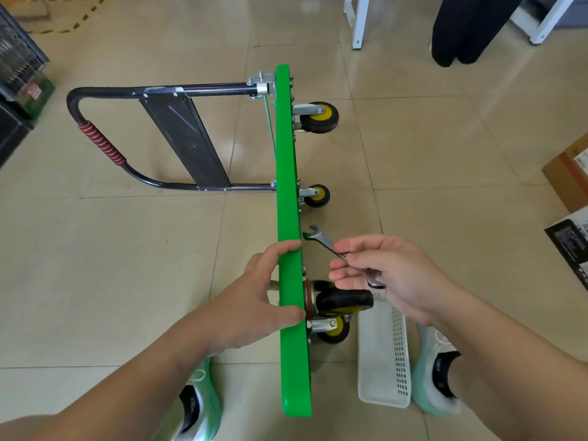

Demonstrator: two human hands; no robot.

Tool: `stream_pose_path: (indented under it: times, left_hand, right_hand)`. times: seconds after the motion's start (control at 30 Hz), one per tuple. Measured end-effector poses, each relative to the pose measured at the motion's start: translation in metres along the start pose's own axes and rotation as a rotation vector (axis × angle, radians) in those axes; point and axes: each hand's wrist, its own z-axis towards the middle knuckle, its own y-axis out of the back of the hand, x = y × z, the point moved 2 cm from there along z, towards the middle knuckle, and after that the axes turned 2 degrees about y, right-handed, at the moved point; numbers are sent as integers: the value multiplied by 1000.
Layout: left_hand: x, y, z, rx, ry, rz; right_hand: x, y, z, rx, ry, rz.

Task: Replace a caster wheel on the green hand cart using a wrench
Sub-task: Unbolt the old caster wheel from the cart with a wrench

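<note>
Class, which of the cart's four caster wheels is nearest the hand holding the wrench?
The caster turned tread-on to the camera, directly under the right hand holding the wrench. The other three show yellow hubs and sit farther off.

Person wearing white knit trainers fading to mint green, left shoe (199, 405) and right shoe (436, 374) showing black ankle collars with small pale logos, left hand (254, 300) and right hand (391, 275) going bare, forearms likewise
</note>
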Motion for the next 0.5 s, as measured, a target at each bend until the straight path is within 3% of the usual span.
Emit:
stream_pose_path:
  times: [0.23, 0.3, 0.37, 0.5]
  left_hand:
    - [1, 0, -2, 7, -9, 11]
    - [2, -1, -3, 5, -9, 8]
    - [1, -1, -4, 6, -14, 0]
    - [1, -3, -5, 17, -11, -16]
  right_hand:
    - [7, 3, -7, 243, 63, 417]
    - [10, 7, -7, 267, 156, 382]
    - [12, 7, -5, 192, 239, 217]
    - [8, 8, 5, -146, 374, -119]
